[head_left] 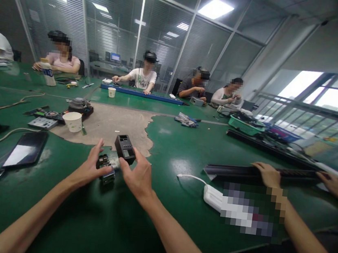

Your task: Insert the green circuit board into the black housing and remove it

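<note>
A black box [125, 147] is gripped, tilted, in the fingers of the right hand [140, 176], to the right of the large paper cup [72, 122] that is stood on a tan patch [117, 122] of the tabletop [156, 231]. A circuit part [106, 172] is held between the thumb and spread fingers of the left hand [90, 168], also right of the cup and nearer the camera; whether it touches the tabletop cannot be told. A metal drive [43, 123] is set just left of the cup; nearer, a dark tablet [26, 150] is laid. Well right of the cup, gloves [186, 119] are heaped, and a long black bar [234, 172] is touched by a co-worker's 2 hands [269, 175], with a white adapter [214, 197] placed nearer the camera.
</note>
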`<state>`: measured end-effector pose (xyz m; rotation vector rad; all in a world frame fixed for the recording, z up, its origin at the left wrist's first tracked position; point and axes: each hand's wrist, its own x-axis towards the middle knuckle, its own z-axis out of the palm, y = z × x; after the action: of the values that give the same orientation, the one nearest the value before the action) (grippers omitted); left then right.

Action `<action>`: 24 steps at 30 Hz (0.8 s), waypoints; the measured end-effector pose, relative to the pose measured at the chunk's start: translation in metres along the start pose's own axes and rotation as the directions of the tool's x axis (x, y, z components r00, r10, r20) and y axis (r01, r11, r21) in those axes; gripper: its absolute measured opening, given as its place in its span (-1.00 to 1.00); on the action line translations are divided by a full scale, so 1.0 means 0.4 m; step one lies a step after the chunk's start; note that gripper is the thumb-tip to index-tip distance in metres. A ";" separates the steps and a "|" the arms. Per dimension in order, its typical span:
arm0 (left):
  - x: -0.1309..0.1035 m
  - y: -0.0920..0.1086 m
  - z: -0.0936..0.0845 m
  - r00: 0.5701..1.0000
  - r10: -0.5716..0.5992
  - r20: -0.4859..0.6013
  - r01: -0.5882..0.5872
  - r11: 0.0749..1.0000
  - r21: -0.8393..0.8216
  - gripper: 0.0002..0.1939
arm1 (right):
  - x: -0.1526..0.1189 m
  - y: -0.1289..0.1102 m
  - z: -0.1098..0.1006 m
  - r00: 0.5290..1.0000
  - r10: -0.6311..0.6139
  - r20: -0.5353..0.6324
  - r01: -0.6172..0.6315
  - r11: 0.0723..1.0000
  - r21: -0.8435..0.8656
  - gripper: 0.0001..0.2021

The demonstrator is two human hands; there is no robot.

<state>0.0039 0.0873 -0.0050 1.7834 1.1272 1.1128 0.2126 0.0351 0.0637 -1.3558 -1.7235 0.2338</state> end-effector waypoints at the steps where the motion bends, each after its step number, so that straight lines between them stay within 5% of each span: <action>1: -0.006 0.005 0.000 0.997 0.055 0.051 -0.059 0.994 0.092 0.21 | 0.003 0.013 -0.010 1.000 0.011 0.010 -0.010 0.999 -0.032 -0.67; 4: -0.020 0.026 0.001 0.974 0.174 0.147 -0.212 0.930 0.299 0.30 | -0.003 0.051 -0.027 0.999 0.037 0.036 -0.032 0.991 -0.128 -0.70; 8: -0.025 0.048 0.004 0.967 0.187 0.170 -0.241 0.885 0.398 0.27 | -0.032 0.087 -0.022 0.996 0.065 0.055 -0.053 0.979 -0.194 -0.72; 18: -0.018 0.057 0.007 0.967 0.197 0.160 -0.237 0.927 0.292 0.23 | -0.074 0.133 0.020 0.990 0.111 0.090 -0.088 0.970 -0.226 -0.49; 24: -0.019 0.048 0.012 0.968 0.190 0.165 -0.229 0.938 0.260 0.23 | -0.082 0.142 0.025 0.992 0.111 0.062 -0.094 0.967 -0.237 -0.18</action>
<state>0.0120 0.0730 0.0084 2.2078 1.0688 0.9698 0.2437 0.0323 0.0049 -1.6288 -1.7880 0.1439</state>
